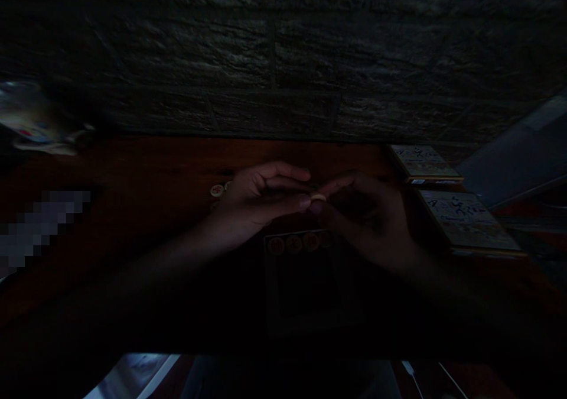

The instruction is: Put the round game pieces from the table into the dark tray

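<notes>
Between my hands is a round, pale xiangqi piece [318,197], seen nearly edge-on. The thumb and fingers of my right hand [372,216] pinch it from the right. From the left, the thumb tip of my left hand [261,195] touches its edge, with the other fingers curved above and behind. Below the hands, a dark shallow box [271,292] has a row of xiangqi pieces [293,243] with red characters along its far edge. More loose pieces [217,191] lie on the wooden table beside my left hand, partly hidden by it.
Two flat printed boxes [425,162] [469,219] lie at the right. A textured brick wall [274,56] rises behind the table [155,156]. At the far left sits a bag-like package [35,121]. The scene is very dark.
</notes>
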Available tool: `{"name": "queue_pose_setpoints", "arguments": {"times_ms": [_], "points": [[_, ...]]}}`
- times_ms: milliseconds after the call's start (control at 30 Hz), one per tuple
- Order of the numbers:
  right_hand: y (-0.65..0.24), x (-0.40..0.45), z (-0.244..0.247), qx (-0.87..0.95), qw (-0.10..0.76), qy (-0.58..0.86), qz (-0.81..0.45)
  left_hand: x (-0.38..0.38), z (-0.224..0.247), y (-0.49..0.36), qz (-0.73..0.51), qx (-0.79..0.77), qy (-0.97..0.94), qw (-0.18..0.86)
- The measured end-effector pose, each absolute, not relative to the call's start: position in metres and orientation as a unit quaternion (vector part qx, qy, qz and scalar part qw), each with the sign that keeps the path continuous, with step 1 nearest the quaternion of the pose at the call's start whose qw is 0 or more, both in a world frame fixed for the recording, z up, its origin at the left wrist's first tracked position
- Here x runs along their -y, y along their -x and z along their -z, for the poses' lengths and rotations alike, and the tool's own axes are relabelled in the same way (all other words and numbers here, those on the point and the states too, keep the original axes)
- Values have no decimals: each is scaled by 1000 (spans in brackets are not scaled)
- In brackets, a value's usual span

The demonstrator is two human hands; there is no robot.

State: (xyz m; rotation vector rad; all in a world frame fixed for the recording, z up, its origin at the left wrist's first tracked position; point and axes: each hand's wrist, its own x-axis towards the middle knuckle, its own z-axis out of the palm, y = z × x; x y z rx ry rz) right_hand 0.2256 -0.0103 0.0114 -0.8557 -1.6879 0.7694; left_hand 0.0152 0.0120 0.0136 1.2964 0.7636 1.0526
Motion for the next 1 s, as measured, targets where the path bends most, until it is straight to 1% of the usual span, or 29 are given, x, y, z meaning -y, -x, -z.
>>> {"name": "queue_pose_setpoints", "arguments": {"times_ms": [200,533,767,1000], "points": [[-223,7,-14,672,538,365,-354,-11,-15,-14,-444,-331,-595,582],[-227,8,-15,661,511,376,-400,-11,-15,-14,-443,-336,-616,558],[-227,7,-13,688,511,362,-367,-12,-17,-15,-462,-343,-619,535],[-226,7,-10,688,521,352,-362,-11,-20,-17,-481,-356,-620,507]]}}
